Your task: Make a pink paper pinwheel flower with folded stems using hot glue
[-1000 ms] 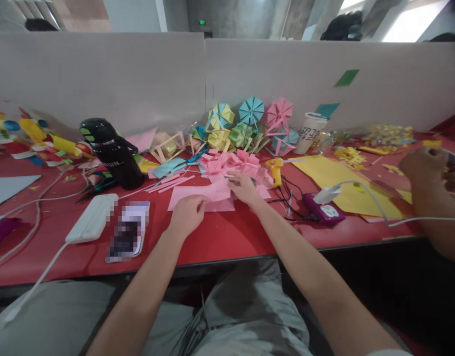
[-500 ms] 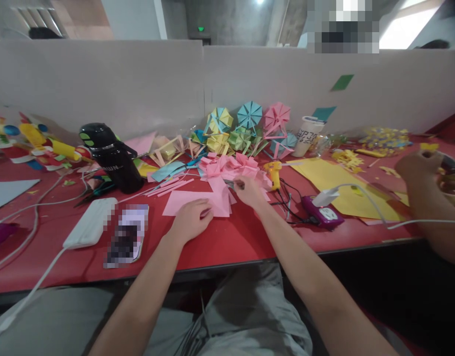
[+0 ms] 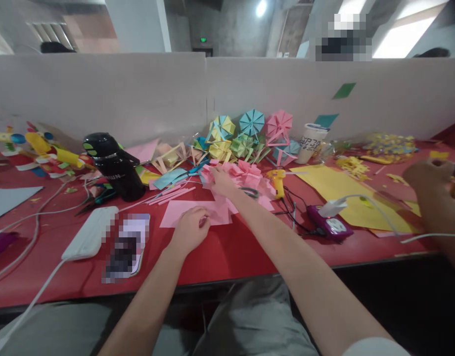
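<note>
My left hand rests at the near edge of a flat pink paper sheet, its fingers curled inward. Whatever lies within that curl is too small to name. My right hand reaches over to the left part of a pile of folded pink paper pieces. Its fingers stretch forward onto the pieces, with the tips partly hidden among them. Just right of my right wrist, a pair of scissors with greyish handles lies on pink paper, apart from the hand. Thin pink strips lie left of the pile.
A yellow glue gun stands right of the pile, near a purple power socket with cables. Left are a black bottle, white power bank and phone. Paper lanterns line the back. Another person's hand is at right.
My right hand has left the scissors and moved left and forward onto the folded pink pieces. My left hand stays by the pink sheet. The whole view has tilted slightly upward.
</note>
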Motion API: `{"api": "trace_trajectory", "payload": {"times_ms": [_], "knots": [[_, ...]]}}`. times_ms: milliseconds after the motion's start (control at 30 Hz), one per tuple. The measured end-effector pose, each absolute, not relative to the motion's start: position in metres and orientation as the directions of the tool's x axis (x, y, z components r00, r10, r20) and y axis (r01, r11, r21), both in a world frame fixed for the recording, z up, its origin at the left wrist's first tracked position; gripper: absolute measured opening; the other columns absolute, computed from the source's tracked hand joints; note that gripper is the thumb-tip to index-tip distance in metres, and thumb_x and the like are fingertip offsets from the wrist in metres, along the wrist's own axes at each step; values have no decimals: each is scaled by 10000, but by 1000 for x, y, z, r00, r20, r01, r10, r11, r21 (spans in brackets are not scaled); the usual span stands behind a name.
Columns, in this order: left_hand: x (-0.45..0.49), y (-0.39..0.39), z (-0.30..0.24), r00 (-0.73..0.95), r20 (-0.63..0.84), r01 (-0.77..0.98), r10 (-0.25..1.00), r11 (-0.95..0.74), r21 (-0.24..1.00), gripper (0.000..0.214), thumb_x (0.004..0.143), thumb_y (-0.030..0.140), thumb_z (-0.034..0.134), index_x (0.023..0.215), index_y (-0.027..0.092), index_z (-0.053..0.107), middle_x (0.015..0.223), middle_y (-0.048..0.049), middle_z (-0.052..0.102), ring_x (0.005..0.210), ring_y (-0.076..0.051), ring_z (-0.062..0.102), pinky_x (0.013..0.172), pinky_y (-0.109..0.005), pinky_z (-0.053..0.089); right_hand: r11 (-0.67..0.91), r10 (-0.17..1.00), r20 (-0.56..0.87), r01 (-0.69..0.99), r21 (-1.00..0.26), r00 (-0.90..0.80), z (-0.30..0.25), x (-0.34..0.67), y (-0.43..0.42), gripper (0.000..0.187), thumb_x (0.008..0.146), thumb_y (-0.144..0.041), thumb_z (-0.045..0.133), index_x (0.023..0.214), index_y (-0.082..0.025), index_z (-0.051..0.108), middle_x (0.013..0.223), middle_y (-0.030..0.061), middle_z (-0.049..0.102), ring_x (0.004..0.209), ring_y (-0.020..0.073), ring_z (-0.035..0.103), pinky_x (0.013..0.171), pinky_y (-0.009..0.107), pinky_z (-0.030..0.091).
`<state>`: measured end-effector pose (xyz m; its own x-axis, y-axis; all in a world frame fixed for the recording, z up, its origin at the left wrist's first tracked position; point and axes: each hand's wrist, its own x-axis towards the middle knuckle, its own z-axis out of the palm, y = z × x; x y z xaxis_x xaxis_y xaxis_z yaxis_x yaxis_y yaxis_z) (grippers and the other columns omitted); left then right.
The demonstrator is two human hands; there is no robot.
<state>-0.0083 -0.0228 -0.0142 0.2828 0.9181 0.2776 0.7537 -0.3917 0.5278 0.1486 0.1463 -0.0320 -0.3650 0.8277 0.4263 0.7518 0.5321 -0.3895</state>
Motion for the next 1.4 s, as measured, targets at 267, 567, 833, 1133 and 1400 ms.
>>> {"api": "trace_trajectory", "payload": {"times_ms": [267,567,833,1133,1400], "knots": [[-10,-21,-18,291,330,720,898,-433,542,189,842,103,543,882,186,707,1121,-94,746,1057,-258,701,967,-421,556,487,852,478,661,-571,-215,-30,138,164,472,845,-214,632,1317,-196,620,1289,103,670,1146,232,648,1035,411,523],[-10,-20,-20,292,326,691,899,-434,578,178,873,147,527,909,181,698,1144,-112,741,1070,-253,693,974,-419,566,396,877,456,770,-500,-155,-20,174,172,410,810,-50,524,1176,-123,693,1289,158,668,1252,268,596,1121,408,437],[-11,-20,-20,289,325,686,900,-432,585,177,879,175,524,911,195,697,1125,-105,744,1069,-250,697,991,-425,560,353,880,453,832,-427,-141,-3,186,162,522,860,-2,406,1317,-133,623,1461,130,571,1387,190,490,1183,334,362],[-10,-20,-21,286,312,667,906,-422,615,200,862,160,501,920,182,692,1129,-123,739,1075,-259,697,983,-435,568,228,946,301,901,-370,-116,9,223,163,308,871,-149,590,1146,-181,726,1226,116,719,1173,235,651,1044,369,492],[-8,-19,-22,278,346,668,896,-439,601,194,867,157,513,931,189,693,1081,-111,754,1043,-252,705,977,-427,567,159,967,241,943,-293,-88,32,251,176,407,769,-22,586,1120,-150,747,1146,135,743,1139,285,676,999,380,521]]}}
